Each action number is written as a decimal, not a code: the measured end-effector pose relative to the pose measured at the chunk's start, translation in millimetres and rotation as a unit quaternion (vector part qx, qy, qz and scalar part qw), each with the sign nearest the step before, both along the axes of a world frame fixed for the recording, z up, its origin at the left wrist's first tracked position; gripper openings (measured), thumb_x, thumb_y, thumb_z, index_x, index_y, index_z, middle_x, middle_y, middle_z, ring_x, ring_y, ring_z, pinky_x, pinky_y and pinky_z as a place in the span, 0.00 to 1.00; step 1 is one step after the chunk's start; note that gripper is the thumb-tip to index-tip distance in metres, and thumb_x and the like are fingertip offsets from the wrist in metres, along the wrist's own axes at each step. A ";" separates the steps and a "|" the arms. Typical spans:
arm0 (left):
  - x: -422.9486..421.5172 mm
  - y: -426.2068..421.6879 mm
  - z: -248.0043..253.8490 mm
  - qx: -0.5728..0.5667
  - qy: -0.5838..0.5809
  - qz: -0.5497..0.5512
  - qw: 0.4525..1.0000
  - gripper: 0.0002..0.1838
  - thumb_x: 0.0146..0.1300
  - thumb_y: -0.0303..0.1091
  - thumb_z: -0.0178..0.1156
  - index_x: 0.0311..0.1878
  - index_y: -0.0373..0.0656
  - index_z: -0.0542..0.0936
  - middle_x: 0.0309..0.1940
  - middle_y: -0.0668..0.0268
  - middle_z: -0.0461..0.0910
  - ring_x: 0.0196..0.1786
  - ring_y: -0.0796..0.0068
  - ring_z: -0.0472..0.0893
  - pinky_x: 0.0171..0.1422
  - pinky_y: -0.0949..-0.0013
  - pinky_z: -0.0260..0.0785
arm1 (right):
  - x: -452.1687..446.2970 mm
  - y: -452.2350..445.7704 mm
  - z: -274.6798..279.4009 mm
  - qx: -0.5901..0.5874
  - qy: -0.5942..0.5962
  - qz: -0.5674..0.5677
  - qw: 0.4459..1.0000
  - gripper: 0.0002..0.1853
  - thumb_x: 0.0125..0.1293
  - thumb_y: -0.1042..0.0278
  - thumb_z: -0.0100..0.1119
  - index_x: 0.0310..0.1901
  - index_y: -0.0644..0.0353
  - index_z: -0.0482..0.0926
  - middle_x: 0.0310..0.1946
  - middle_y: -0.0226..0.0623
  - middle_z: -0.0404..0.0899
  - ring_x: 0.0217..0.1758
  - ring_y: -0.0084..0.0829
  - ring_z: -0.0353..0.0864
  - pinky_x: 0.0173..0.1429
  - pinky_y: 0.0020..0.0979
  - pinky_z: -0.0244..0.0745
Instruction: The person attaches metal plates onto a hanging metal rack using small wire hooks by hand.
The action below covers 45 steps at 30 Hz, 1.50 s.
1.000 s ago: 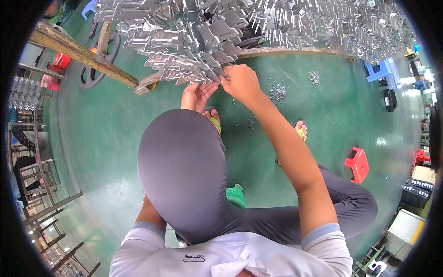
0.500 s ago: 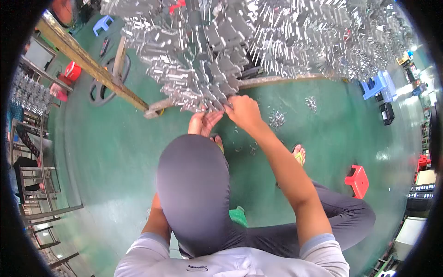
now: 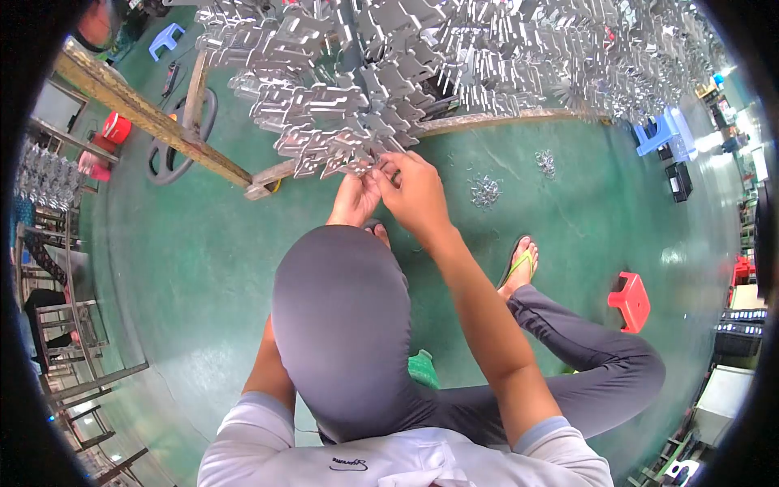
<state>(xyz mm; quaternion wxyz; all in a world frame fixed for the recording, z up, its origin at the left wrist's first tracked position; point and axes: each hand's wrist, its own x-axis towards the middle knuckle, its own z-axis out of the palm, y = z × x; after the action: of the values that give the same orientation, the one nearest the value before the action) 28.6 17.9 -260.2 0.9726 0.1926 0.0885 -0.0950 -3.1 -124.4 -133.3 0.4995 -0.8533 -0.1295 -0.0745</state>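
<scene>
A hanging column of thin silvery metal plates point(image 3: 320, 101) with cut-out edges fills the upper middle of the head view. At its lower tip my left hand point(image 3: 354, 200) has its fingers curled up around the lowest metal plate point(image 3: 357, 165). My right hand point(image 3: 417, 197) meets it from the right, thumb and fingers pinched at the same tip. Both hands touch or nearly touch there. The exact spot between the fingertips is small and partly hidden by them.
More hanging metal plates point(image 3: 568, 57) spread to the upper right. A wooden beam point(image 3: 154, 114) slants at left. Small metal bits point(image 3: 485, 192) lie in piles on the green floor point(image 3: 203, 268). A red stool point(image 3: 631, 302) stands right, a blue stool point(image 3: 661, 134) beyond.
My right hand has shifted left and turned inward, closer to my left hand. My left fingers have curled upward. The lower plates hang turned differently, and more of my sandalled right foot shows.
</scene>
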 end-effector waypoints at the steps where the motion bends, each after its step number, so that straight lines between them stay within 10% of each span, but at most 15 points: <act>1: 2.6 -2.1 -1.4 -0.016 0.017 0.002 1.000 0.17 0.83 0.34 0.43 0.63 0.31 0.72 0.61 0.45 0.77 0.63 0.50 0.81 0.69 0.52 0.79 | 2.7 4.1 -2.2 0.012 -0.006 -0.011 1.000 0.16 0.63 0.65 0.70 0.51 0.60 0.87 0.39 0.40 0.84 0.37 0.39 0.85 0.45 0.38 0.80; 5: 10.2 -2.4 -1.1 -0.107 -0.002 -0.054 0.993 0.18 0.82 0.33 0.44 0.64 0.32 0.73 0.62 0.50 0.78 0.65 0.55 0.80 0.71 0.54 0.77 | 3.8 13.2 -4.6 -0.001 -0.102 -0.050 0.994 0.18 0.64 0.66 0.70 0.54 0.60 0.86 0.45 0.41 0.81 0.43 0.37 0.84 0.48 0.37 0.80; 8: -3.2 -12.0 34.7 0.081 0.091 0.004 0.993 0.19 0.81 0.34 0.47 0.66 0.33 0.73 0.63 0.54 0.78 0.65 0.59 0.80 0.72 0.56 0.76 | 0.2 22.0 -8.8 0.001 -0.125 -0.045 0.991 0.18 0.63 0.66 0.71 0.54 0.61 0.86 0.47 0.40 0.81 0.44 0.38 0.84 0.49 0.36 0.80; 9: 13.7 9.1 -35.7 -0.092 -0.100 -0.104 0.985 0.19 0.80 0.35 0.48 0.66 0.35 0.74 0.63 0.56 0.78 0.65 0.62 0.80 0.72 0.58 0.75 | 0.3 24.5 -10.0 0.006 -0.124 -0.042 0.991 0.17 0.63 0.66 0.71 0.53 0.61 0.86 0.46 0.40 0.81 0.44 0.38 0.84 0.49 0.37 0.80; 23: -63.3 18.0 0.8 0.128 0.005 0.035 0.991 0.21 0.82 0.41 0.44 0.66 0.38 0.74 0.57 0.59 0.82 0.59 0.65 0.83 0.64 0.62 0.77 | -8.2 38.8 -24.3 0.052 -0.105 0.101 0.988 0.10 0.69 0.70 0.62 0.48 0.63 0.86 0.41 0.42 0.84 0.48 0.48 0.78 0.54 0.43 0.76; 28: -86.5 43.2 -35.3 0.516 0.006 0.099 0.851 0.19 0.81 0.43 0.47 0.63 0.42 0.76 0.53 0.60 0.84 0.55 0.66 0.84 0.60 0.59 0.78 | -25.5 45.6 -25.1 0.050 -0.099 0.159 0.981 0.11 0.72 0.70 0.59 0.51 0.63 0.85 0.42 0.43 0.81 0.47 0.48 0.76 0.55 0.44 0.75; 30: -114.3 56.8 74.9 0.427 0.138 -0.023 0.894 0.18 0.81 0.45 0.48 0.61 0.44 0.78 0.58 0.64 0.80 0.61 0.67 0.81 0.65 0.54 0.75 | -32.8 46.6 -24.6 0.043 -0.085 0.166 0.981 0.11 0.73 0.70 0.59 0.52 0.63 0.84 0.42 0.43 0.80 0.48 0.48 0.76 0.55 0.44 0.74; 32: -128.0 101.8 -0.4 0.288 0.081 0.059 0.952 0.19 0.81 0.50 0.49 0.61 0.49 0.81 0.56 0.63 0.80 0.58 0.64 0.82 0.61 0.53 0.77 | -36.4 48.7 -28.1 0.042 -0.089 0.176 0.979 0.12 0.74 0.69 0.58 0.53 0.62 0.84 0.42 0.43 0.78 0.49 0.48 0.75 0.56 0.44 0.74; 34: -134.4 132.5 27.8 0.256 0.052 -0.001 0.965 0.19 0.81 0.48 0.52 0.63 0.50 0.81 0.55 0.63 0.80 0.55 0.64 0.83 0.60 0.55 0.77 | -41.2 53.2 -26.6 0.047 -0.093 0.176 0.979 0.12 0.74 0.70 0.58 0.54 0.62 0.84 0.42 0.43 0.79 0.48 0.48 0.76 0.55 0.44 0.74; 37: -137.0 105.3 79.7 0.628 -0.084 0.131 0.763 0.18 0.73 0.38 0.66 0.62 0.41 0.82 0.48 0.62 0.82 0.49 0.69 0.83 0.53 0.67 0.76 | -43.7 58.3 -29.3 0.048 -0.105 0.155 0.981 0.11 0.73 0.70 0.60 0.53 0.61 0.84 0.41 0.42 0.79 0.47 0.47 0.77 0.54 0.43 0.75; 40: -125.4 99.6 98.1 0.713 -0.242 0.229 0.618 0.20 0.66 0.28 0.72 0.60 0.40 0.83 0.47 0.64 0.82 0.49 0.70 0.82 0.53 0.68 0.75 | -48.1 56.6 -25.4 0.024 -0.115 0.132 0.984 0.11 0.71 0.72 0.62 0.53 0.60 0.85 0.40 0.41 0.80 0.46 0.46 0.78 0.52 0.43 0.76; 45: -109.7 100.3 134.9 0.656 -0.256 0.204 0.680 0.20 0.61 0.24 0.75 0.57 0.38 0.85 0.47 0.62 0.83 0.50 0.71 0.84 0.57 0.69 0.74 | -52.5 51.4 -22.5 0.028 -0.127 0.110 0.985 0.12 0.68 0.74 0.65 0.52 0.60 0.86 0.40 0.41 0.80 0.45 0.46 0.78 0.51 0.43 0.77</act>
<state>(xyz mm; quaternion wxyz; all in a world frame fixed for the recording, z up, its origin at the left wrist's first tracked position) -81.1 118.2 -125.3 0.5768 0.7755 -0.0873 0.2413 -55.6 -73.0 -155.8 0.5077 -0.8032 -0.2828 -0.1309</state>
